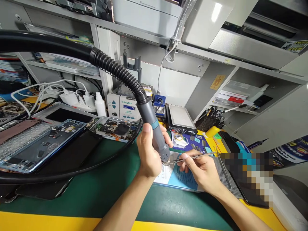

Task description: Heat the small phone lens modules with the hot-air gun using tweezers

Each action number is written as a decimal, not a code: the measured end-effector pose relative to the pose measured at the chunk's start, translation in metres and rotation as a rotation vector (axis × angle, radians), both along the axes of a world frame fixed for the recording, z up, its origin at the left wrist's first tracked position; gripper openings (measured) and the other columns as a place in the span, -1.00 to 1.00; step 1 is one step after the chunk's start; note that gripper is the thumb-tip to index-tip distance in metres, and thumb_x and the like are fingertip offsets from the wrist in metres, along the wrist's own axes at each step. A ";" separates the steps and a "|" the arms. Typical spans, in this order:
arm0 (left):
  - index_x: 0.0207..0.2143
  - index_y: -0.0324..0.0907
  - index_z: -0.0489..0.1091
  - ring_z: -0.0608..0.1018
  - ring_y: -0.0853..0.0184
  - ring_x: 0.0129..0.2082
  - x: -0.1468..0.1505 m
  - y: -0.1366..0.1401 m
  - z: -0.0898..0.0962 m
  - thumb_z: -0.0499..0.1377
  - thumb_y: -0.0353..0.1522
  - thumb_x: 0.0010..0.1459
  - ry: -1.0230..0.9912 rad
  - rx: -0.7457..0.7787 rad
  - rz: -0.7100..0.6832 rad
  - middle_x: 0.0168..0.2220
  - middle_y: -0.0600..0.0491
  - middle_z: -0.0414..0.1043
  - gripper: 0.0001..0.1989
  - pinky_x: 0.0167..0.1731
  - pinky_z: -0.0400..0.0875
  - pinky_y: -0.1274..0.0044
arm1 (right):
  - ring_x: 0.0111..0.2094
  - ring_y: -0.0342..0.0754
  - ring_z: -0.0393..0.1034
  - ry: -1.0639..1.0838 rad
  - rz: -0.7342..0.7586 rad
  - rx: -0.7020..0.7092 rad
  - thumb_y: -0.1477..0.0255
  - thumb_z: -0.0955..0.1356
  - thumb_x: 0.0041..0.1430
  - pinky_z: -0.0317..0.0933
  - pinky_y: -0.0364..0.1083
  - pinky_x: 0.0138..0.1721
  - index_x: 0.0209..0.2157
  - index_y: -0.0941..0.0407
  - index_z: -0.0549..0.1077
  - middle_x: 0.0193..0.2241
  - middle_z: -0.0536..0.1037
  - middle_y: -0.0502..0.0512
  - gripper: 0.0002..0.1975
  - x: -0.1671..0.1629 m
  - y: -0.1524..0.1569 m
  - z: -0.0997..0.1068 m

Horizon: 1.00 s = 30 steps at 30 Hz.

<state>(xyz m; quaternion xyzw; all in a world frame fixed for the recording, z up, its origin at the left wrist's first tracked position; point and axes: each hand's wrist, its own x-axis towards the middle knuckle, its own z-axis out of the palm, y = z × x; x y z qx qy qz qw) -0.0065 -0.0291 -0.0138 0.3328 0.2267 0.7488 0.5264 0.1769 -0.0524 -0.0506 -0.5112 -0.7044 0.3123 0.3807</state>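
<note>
Your left hand [146, 152] is closed around the grey hot-air handpiece [156, 133], its metal nozzle [166, 162] directed down over the blue-and-white printed sheet [184, 179] on the green mat [113, 195]. Your right hand [205, 170], apart from the left, pinches metal tweezers [203, 155], tips just beside the nozzle; contact between them cannot be determined.

The left hand [149, 157] curls in a wrapping grip, left thumb [146, 135] upward, bare left forearm [130, 202] slanting up from below. The right hand [204, 171] holds a pinch, right forearm [238, 209] angled in from lower right
</note>
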 end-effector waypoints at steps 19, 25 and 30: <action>-0.40 -0.17 0.37 0.47 0.30 -0.54 0.001 -0.001 -0.004 -0.10 0.08 0.32 0.055 0.022 0.074 -0.59 0.03 0.40 -0.43 -0.46 0.31 0.45 | -0.42 -0.10 0.54 -0.028 -0.004 0.044 0.21 0.34 0.38 0.36 -0.18 -0.35 -0.59 0.15 0.58 -0.46 0.60 0.14 -0.50 -0.001 0.001 0.000; -0.37 -0.17 0.36 0.46 0.29 -0.56 0.000 -0.002 0.000 -0.09 0.09 0.31 0.043 0.003 0.049 -0.60 0.02 0.41 -0.44 -0.49 0.28 0.45 | -0.44 -0.12 0.51 -0.030 0.012 0.054 0.23 0.34 0.39 0.34 -0.19 -0.38 -0.57 0.14 0.58 -0.47 0.58 0.12 -0.53 0.000 0.001 -0.002; -0.40 -0.17 0.35 0.47 0.29 -0.57 0.001 -0.003 0.000 -0.10 0.09 0.32 0.027 0.000 0.027 -0.61 0.03 0.40 -0.43 -0.50 0.28 0.45 | -0.46 -0.15 0.49 -0.038 0.007 0.069 0.24 0.34 0.39 0.34 -0.20 -0.39 -0.57 0.15 0.58 -0.47 0.58 0.11 -0.53 -0.002 0.001 0.000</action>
